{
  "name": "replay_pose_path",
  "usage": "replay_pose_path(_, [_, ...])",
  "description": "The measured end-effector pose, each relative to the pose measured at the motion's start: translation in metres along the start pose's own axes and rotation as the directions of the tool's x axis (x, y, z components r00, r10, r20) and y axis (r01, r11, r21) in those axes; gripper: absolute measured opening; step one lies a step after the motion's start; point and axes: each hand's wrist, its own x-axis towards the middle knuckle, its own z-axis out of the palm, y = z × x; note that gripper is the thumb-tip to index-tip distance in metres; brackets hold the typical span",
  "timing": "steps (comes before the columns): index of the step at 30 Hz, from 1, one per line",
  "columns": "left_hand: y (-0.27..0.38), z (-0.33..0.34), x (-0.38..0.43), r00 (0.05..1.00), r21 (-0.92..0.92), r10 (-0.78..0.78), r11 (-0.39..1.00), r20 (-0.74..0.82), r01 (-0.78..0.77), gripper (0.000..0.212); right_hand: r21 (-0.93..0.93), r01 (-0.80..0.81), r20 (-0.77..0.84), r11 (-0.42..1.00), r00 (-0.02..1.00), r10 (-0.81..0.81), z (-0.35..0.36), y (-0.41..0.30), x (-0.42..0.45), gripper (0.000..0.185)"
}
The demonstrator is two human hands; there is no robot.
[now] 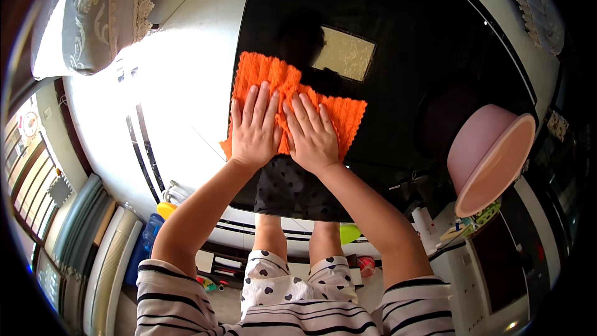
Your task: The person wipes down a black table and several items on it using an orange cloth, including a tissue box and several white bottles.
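An orange ribbed cloth (347, 114) with scalloped edges lies rumpled on the glossy black tabletop (419, 32), near its left edge. My left hand (254, 133) rests palm down on the cloth's left part, fingers spread and pointing away from me. Beside it, my right hand (313, 137) lies flat on the cloth's middle and right part. The thumbs are close together. Neither hand has its fingers curled around the cloth. Part of the cloth is hidden under both palms.
A pink basin (480, 144) stands at the tabletop's right side. Lace-trimmed upholstery (98, 14) is at upper left, beyond brightly lit pale floor tiles (186, 56). A yellow object (166, 210) and a green one (350, 233) show beyond the table's near edge.
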Motion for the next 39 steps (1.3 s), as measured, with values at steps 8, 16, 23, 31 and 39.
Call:
replay_pose_path(8, [0.005,-0.018,0.094,0.989,0.015,0.048,0.999,-0.137,-0.046,0.061,-0.017,-0.085,-0.002,0.996,0.996,0.085,-0.028,0.056,0.054,0.060])
replay_pose_path(16, [0.025,-0.047,0.280,0.922,0.070,0.130,0.991,-0.364,-0.112,0.054,-0.049,-0.302,-0.346,0.952,0.900,0.267,-0.078,0.144,0.191,0.061])
replay_pose_path(23, [0.032,-0.043,0.330,0.892,0.098,0.097,0.993,-0.441,-0.060,0.055,-0.066,-0.263,-0.468,0.962,0.860,0.203,-0.089,0.186,0.231,0.057])
replay_pose_path(31, [0.040,-0.040,0.323,0.858,0.029,0.041,0.999,-0.512,-0.031,0.060,-0.163,-0.325,-0.544,0.931,0.817,0.190,-0.088,0.183,0.218,0.054])
replay_pose_path(39, [0.086,-0.007,0.225,0.903,0.073,0.115,0.993,-0.414,-0.093,0.054,-0.080,-0.326,-0.463,0.942,0.849,0.254,-0.060,0.163,0.102,0.055])
